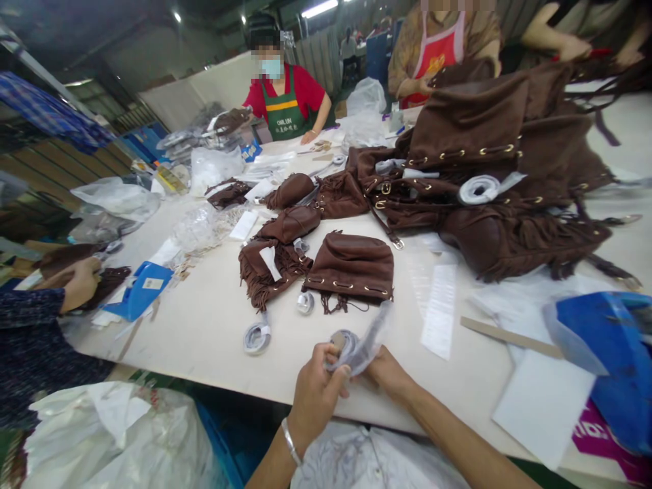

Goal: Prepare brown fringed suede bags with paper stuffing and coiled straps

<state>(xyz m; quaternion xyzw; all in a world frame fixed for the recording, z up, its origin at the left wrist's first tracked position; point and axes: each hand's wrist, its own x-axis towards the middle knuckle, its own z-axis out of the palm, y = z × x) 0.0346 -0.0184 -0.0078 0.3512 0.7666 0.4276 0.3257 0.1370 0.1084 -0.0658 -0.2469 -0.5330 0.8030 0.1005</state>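
Close to the table's near edge, my left hand (316, 384) is closed around a coiled strap in clear plastic wrap (348, 348). My right hand (386, 372) grips the same strap from the right, its fingertips partly hidden behind the plastic. A loose end of the wrap sticks up towards a brown drawstring bag (352, 266) with gold eyelets, which lies just beyond my hands. To its left is a brown fringed bag (269, 268) with a white paper strip on it. Two more wrapped coils, one left (257, 337) and one nearer the bag (305, 303), rest on the table.
A heap of brown bags (468, 136) covers the right back of the table (204, 326). A blue bin (606, 367) stands at right, near white sheets (542, 401). A blue holder (138, 291) and a co-worker's hand (81, 282) are at left. Other people work opposite.
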